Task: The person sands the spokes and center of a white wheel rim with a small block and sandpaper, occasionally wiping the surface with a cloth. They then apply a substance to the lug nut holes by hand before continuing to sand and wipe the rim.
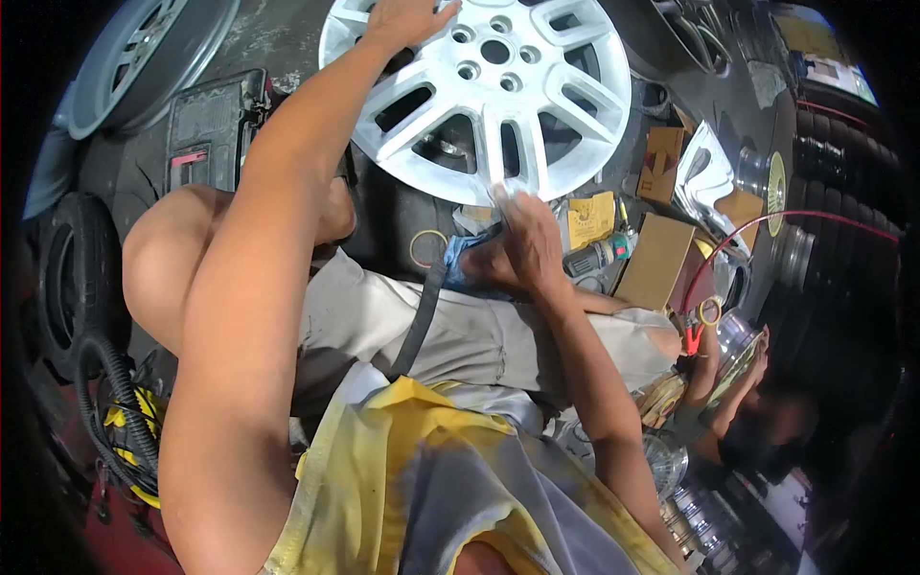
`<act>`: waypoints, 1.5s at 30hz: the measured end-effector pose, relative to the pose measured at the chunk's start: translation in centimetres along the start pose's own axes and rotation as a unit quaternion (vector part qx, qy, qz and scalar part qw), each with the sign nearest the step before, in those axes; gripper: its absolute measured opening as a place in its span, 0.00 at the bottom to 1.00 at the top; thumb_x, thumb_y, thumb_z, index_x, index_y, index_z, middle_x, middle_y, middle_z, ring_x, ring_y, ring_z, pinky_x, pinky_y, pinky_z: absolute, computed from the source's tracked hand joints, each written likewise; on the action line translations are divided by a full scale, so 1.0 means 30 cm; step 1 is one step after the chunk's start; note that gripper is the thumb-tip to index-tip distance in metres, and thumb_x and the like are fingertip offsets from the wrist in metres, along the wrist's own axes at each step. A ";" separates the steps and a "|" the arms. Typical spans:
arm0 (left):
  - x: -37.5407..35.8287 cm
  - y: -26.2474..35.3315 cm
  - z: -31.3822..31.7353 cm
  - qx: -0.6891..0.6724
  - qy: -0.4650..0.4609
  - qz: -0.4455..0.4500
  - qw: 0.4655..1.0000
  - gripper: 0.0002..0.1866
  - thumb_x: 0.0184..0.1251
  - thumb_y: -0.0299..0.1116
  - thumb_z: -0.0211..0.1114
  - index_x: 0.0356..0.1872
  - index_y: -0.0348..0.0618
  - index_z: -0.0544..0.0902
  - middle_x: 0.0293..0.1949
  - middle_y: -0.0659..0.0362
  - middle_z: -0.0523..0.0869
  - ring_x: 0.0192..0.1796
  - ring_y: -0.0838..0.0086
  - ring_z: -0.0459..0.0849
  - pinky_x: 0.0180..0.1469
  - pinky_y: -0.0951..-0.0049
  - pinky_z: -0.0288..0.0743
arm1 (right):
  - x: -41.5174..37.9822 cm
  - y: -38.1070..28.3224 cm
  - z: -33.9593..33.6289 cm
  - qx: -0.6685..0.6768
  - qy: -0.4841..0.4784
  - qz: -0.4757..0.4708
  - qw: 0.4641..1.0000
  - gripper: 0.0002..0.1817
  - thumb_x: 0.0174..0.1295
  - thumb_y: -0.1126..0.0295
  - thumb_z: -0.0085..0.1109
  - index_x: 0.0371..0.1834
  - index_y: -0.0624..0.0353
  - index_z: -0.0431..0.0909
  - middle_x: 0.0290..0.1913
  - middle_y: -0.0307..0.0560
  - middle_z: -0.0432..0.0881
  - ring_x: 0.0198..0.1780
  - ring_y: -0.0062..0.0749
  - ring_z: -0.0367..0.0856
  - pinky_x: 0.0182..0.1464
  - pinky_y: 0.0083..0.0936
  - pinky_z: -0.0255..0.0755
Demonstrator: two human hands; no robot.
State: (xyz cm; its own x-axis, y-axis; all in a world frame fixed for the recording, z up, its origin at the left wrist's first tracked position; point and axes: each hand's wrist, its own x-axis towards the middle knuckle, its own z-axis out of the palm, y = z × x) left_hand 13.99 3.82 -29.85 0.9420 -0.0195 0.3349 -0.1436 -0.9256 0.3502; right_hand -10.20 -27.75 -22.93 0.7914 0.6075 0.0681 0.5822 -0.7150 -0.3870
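A white-grey alloy wheel rim (495, 134) with paired spokes and several bolt holes lies face up in front of me. My left hand (407, 21) rests on its upper left part, thumb spread apart; the view's top edge cuts off the other fingers. At the rim's near edge, my right hand (533, 235) has its fingers bent and pressed together against the end of a spoke. Whatever may be under those fingertips is hidden. A dark strap (422, 321) runs over my lap just left of the right hand.
Right of my legs lie a power tool (589, 259), a yellow packet (590, 220) and cardboard boxes (656, 259). Another person's hands (757, 359) hold a shiny rim (736, 343). At left are a black tool case (216, 134), a tire (81, 278) and a ribbed hose (120, 393).
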 end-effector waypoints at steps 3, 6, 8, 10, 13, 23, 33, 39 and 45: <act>0.000 -0.036 0.035 0.014 0.015 0.013 1.000 0.25 0.75 0.51 0.59 0.46 0.34 0.86 0.54 0.43 0.85 0.64 0.50 0.78 0.73 0.51 0.65 | 0.065 0.005 0.025 -0.003 0.047 -0.026 0.999 0.27 0.63 0.76 0.53 0.69 0.61 0.75 0.42 0.50 0.78 0.43 0.48 0.78 0.45 0.42 0.72; 0.006 -0.044 0.041 0.008 0.031 0.043 0.999 0.24 0.75 0.50 0.59 0.44 0.34 0.87 0.53 0.43 0.86 0.62 0.50 0.79 0.70 0.52 0.67 | -0.046 0.017 0.050 -0.006 -0.013 -0.012 1.000 0.27 0.65 0.72 0.54 0.69 0.60 0.75 0.45 0.47 0.79 0.46 0.44 0.78 0.47 0.40 0.70; 0.011 -0.029 0.021 0.015 0.015 0.031 0.999 0.24 0.75 0.51 0.59 0.44 0.34 0.86 0.54 0.43 0.86 0.62 0.50 0.79 0.71 0.52 0.66 | -0.063 0.037 0.069 -0.020 0.006 -0.026 0.999 0.29 0.63 0.73 0.57 0.71 0.59 0.73 0.45 0.50 0.78 0.46 0.46 0.78 0.48 0.41 0.70; 0.008 0.010 -0.032 0.028 -0.045 0.004 0.999 0.25 0.75 0.51 0.59 0.46 0.34 0.86 0.54 0.43 0.85 0.63 0.50 0.79 0.71 0.52 0.66 | -0.038 0.005 0.059 -0.012 0.016 0.009 1.000 0.34 0.61 0.73 0.61 0.75 0.56 0.70 0.49 0.51 0.79 0.49 0.47 0.79 0.52 0.43 0.71; 0.013 -0.098 0.131 0.060 0.102 0.060 0.991 0.25 0.75 0.52 0.59 0.46 0.34 0.86 0.53 0.44 0.85 0.63 0.50 0.79 0.71 0.52 0.66 | -0.042 0.017 0.139 -0.031 0.134 -0.018 0.990 0.31 0.62 0.71 0.62 0.72 0.58 0.74 0.49 0.51 0.80 0.51 0.46 0.80 0.54 0.43 0.71; 0.021 -0.049 0.015 0.086 -0.019 0.053 0.995 0.34 0.77 0.60 0.56 0.60 0.35 0.85 0.63 0.44 0.84 0.67 0.50 0.79 0.75 0.54 0.65 | -0.145 0.081 0.081 -0.022 0.169 0.087 0.982 0.24 0.67 0.76 0.57 0.67 0.62 0.76 0.46 0.56 0.79 0.48 0.55 0.79 0.50 0.45 0.72; 0.004 -0.042 0.018 0.098 0.001 0.065 0.993 0.32 0.76 0.60 0.58 0.55 0.36 0.87 0.55 0.46 0.87 0.61 0.52 0.82 0.70 0.53 0.69 | -0.131 0.121 0.002 -0.040 0.110 0.064 0.991 0.26 0.62 0.78 0.60 0.66 0.56 0.79 0.51 0.49 0.80 0.50 0.48 0.78 0.52 0.40 0.70; 0.024 -0.072 0.039 0.081 0.021 0.063 0.995 0.33 0.76 0.59 0.58 0.56 0.35 0.86 0.57 0.46 0.87 0.62 0.50 0.82 0.70 0.54 0.70 | -0.122 0.133 -0.054 -0.070 0.034 0.021 0.997 0.25 0.62 0.75 0.57 0.65 0.62 0.77 0.46 0.47 0.76 0.45 0.43 0.74 0.46 0.42 0.65; 0.016 -0.079 0.051 0.097 0.074 0.085 0.989 0.32 0.76 0.59 0.58 0.57 0.35 0.86 0.59 0.46 0.87 0.63 0.49 0.82 0.71 0.54 0.70 | -0.068 0.122 -0.015 -0.076 0.211 -0.016 0.974 0.26 0.62 0.76 0.59 0.66 0.59 0.77 0.43 0.46 0.77 0.44 0.43 0.76 0.47 0.40 0.67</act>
State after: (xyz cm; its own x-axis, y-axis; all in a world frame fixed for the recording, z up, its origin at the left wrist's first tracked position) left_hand 15.24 5.43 -31.86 0.8520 -0.1388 0.5048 -0.2221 -0.9690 0.1083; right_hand -9.60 -31.77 -24.08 0.7605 0.4566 0.4616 0.6028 -0.7607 -0.2407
